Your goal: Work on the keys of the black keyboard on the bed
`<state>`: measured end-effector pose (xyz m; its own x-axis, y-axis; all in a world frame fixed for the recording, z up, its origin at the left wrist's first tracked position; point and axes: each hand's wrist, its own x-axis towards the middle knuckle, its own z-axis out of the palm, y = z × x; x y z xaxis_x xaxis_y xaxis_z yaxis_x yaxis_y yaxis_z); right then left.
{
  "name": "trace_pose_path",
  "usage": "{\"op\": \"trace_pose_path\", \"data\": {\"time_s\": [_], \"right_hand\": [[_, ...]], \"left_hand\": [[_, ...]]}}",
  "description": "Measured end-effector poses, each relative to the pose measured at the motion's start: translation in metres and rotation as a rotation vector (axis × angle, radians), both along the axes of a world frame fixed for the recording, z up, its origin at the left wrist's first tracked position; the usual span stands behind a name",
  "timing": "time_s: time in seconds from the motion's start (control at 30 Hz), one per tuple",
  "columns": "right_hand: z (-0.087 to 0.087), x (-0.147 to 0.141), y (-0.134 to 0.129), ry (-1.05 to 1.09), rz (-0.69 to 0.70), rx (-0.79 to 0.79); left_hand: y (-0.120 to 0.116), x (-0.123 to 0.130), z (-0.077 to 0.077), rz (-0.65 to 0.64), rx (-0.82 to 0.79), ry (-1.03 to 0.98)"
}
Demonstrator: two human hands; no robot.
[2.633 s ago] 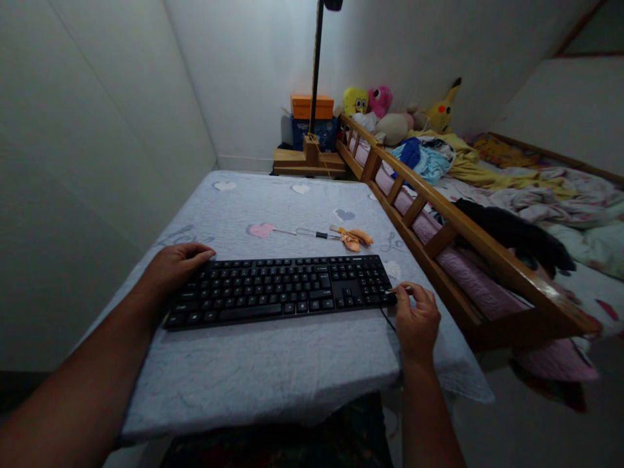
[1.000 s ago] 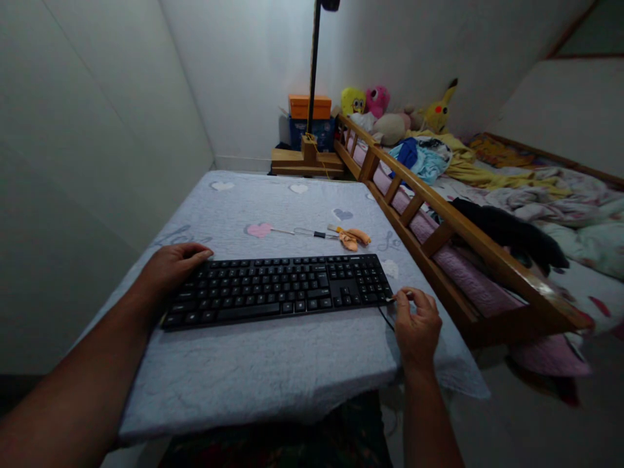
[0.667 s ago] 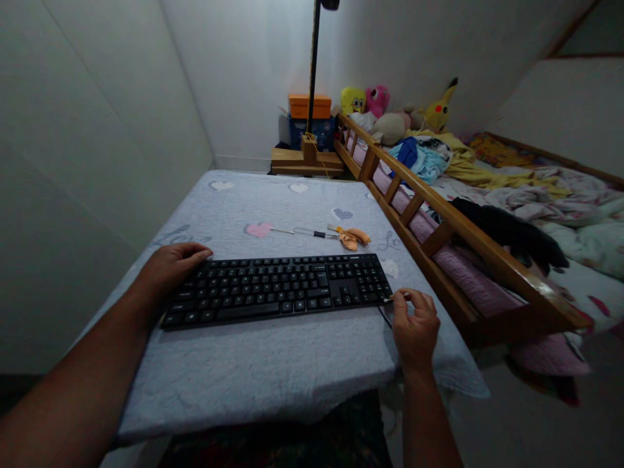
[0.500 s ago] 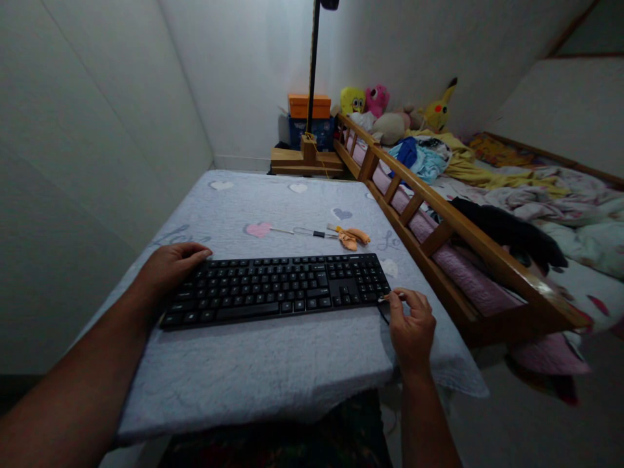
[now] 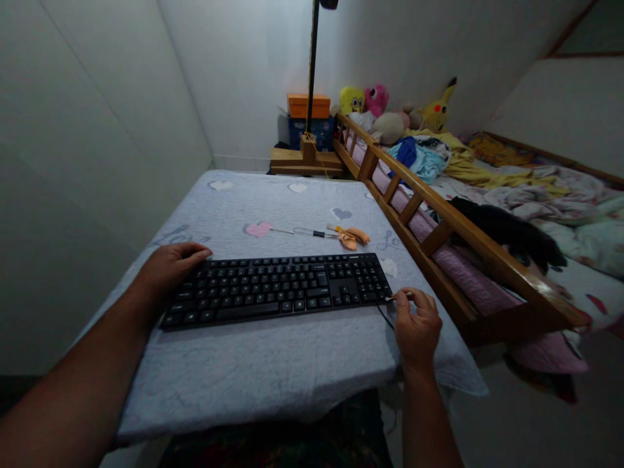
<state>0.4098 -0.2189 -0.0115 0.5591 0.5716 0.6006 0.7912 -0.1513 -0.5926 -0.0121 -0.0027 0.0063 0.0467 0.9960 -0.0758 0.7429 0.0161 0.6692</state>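
A black keyboard (image 5: 273, 286) lies across the cloth-covered table, tilted slightly. My left hand (image 5: 170, 266) grips its left end, the fingers together at the upper left corner. Between the thumb and fingers of my right hand (image 5: 416, 325) is a thin cotton swab (image 5: 390, 298). Its white tip points left, at the keyboard's lower right corner. A dark cable (image 5: 385, 316) shows just below that corner.
Beyond the keyboard lie a thin white stick (image 5: 281, 230), a wire tool with a black grip (image 5: 318, 234), a small brush (image 5: 334, 227) and an orange cloth (image 5: 350, 238). A wooden bed rail (image 5: 439, 218) runs along the table's right side.
My right hand has shifted slightly to the right with the cotton swab, bringing its tip to the keyboard's corner edge. My left hand stays in place.
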Motion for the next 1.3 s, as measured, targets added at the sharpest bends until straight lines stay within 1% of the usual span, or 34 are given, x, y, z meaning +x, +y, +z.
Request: {"op": "trace_pose_path", "data": {"time_s": [0.2,0.5,0.63,0.87,1.0,1.17,1.3], "right_hand": [[0.000,0.002,-0.001,-0.001,-0.057,-0.002],[0.000,0.006,-0.001,0.002,-0.110,-0.010],[-0.002,0.007,-0.001,0.010,-0.129,-0.007],[0.002,0.008,0.002,0.021,-0.120,-0.022],[0.003,0.012,0.006,0.027,-0.095,-0.027],[0.003,0.019,0.013,0.038,-0.060,-0.041],[0.004,0.019,0.019,0.045,-0.050,-0.024]], "left_hand": [[0.002,-0.003,-0.004,0.002,-0.008,-0.026],[-0.003,0.004,0.003,0.022,-0.023,-0.041],[-0.004,0.004,0.003,0.011,-0.020,-0.031],[0.001,-0.002,-0.003,0.003,-0.025,-0.028],[0.002,-0.001,-0.002,-0.026,-0.007,-0.017],[0.002,-0.001,-0.001,-0.015,-0.016,-0.002],[0.001,0.000,-0.001,-0.013,-0.025,-0.017]]}}
